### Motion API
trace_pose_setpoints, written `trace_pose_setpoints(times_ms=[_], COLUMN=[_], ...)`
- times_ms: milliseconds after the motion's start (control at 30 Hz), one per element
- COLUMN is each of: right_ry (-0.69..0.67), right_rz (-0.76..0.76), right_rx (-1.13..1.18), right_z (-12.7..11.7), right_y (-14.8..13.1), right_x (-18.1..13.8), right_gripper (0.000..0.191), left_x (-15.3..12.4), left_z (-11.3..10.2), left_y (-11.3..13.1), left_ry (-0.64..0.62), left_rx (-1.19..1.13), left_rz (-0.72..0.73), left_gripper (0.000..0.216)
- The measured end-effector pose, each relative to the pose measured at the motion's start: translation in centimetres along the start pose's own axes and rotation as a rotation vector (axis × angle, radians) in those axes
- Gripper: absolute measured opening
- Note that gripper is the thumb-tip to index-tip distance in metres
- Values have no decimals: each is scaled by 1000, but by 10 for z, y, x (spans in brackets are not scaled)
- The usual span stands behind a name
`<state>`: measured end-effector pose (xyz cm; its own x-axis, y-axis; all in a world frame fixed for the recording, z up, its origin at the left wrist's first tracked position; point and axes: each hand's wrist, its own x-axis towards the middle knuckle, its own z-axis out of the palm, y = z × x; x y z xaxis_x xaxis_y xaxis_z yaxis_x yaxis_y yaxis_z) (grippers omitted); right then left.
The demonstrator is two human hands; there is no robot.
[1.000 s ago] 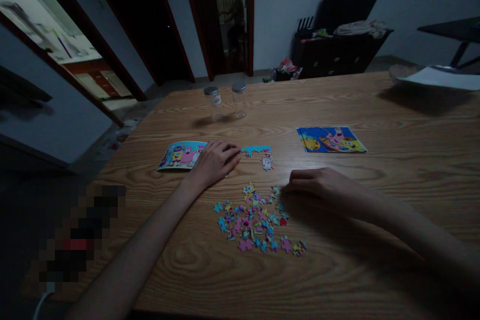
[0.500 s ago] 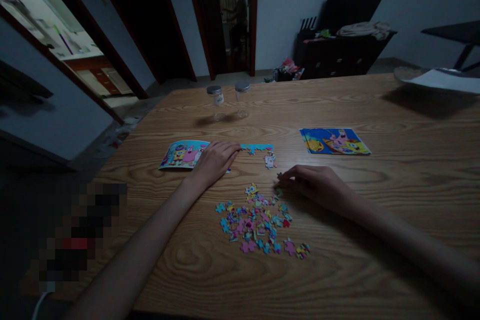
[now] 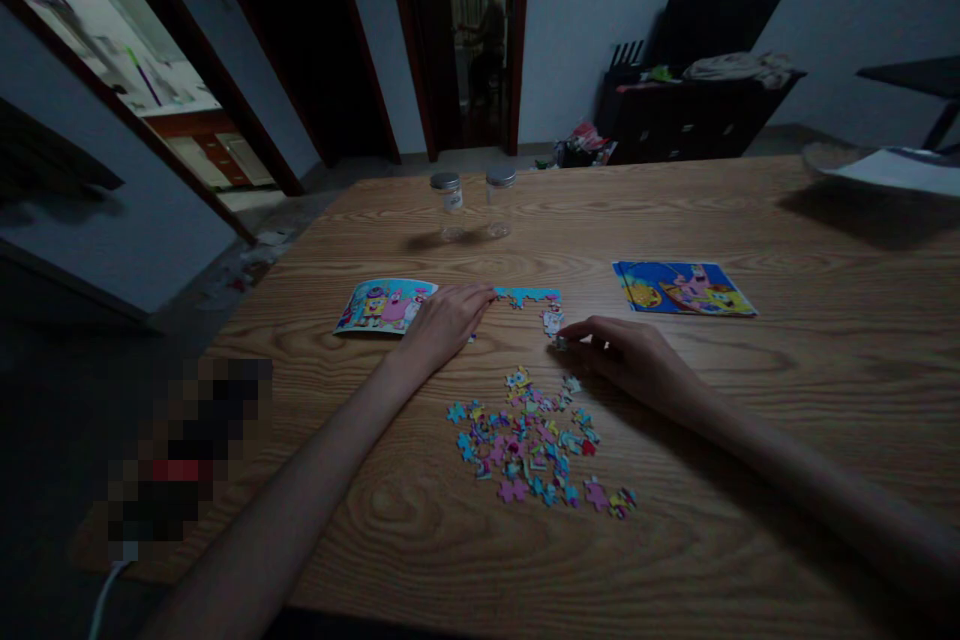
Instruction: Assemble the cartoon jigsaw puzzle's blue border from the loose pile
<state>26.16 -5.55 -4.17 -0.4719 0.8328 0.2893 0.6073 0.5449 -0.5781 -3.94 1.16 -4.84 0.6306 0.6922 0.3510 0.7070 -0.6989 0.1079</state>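
My left hand (image 3: 448,320) lies flat across the left part of the joined puzzle strip (image 3: 529,296) and the right end of the curled cartoon picture card (image 3: 386,307), hiding what is beneath. The strip is blue along its top and turns down at the right into a short column (image 3: 553,320). Just below that column, my right hand (image 3: 626,350) pinches a small puzzle piece (image 3: 561,342) in its fingertips, close to the table. Nearer to me spreads a loose pile of puzzle pieces (image 3: 525,445), pink, blue and yellow.
Two clear jars with metal lids, a left jar (image 3: 448,208) and a right jar (image 3: 500,205), stand behind the strip. A blue cartoon picture (image 3: 684,288) lies to the right. At the far right is a glass bowl (image 3: 840,165) with paper on it. Someone (image 3: 486,30) is in the far doorway.
My right hand has brought its puzzle piece up from beside the pile to just under the strip's right column. My left hand stays on the strip. The view has shifted slightly.
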Motion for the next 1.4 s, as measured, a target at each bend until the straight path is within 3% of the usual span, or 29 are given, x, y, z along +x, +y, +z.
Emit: trace_pose_setpoints(times_ms=[333, 500, 667, 867, 1167, 1400], right_ry=[10, 11, 56, 98, 97, 95], right_rz=[-138, -207, -211, -191, -163, -174], right_rx=[-160, -226, -269, -270, -260, -286], right_z=[9, 8, 9, 9, 7, 8], right_y=[13, 11, 12, 13, 16, 14], right_x=[3, -5, -5, -5, -6, -5], right_gripper=[27, 28, 28, 20, 16, 19], left_x=[2, 6, 4, -1, 0, 0], left_z=[-1, -26, -25, 2, -3, 0], left_y=[5, 46, 85, 72, 66, 63], left_ry=[31, 169, 93, 11, -110, -134], left_rx=[39, -26, -49, -91, -88, -174], left_rz=[-10, 44, 179, 56, 185, 163], left_gripper=[27, 30, 30, 35, 41, 43])
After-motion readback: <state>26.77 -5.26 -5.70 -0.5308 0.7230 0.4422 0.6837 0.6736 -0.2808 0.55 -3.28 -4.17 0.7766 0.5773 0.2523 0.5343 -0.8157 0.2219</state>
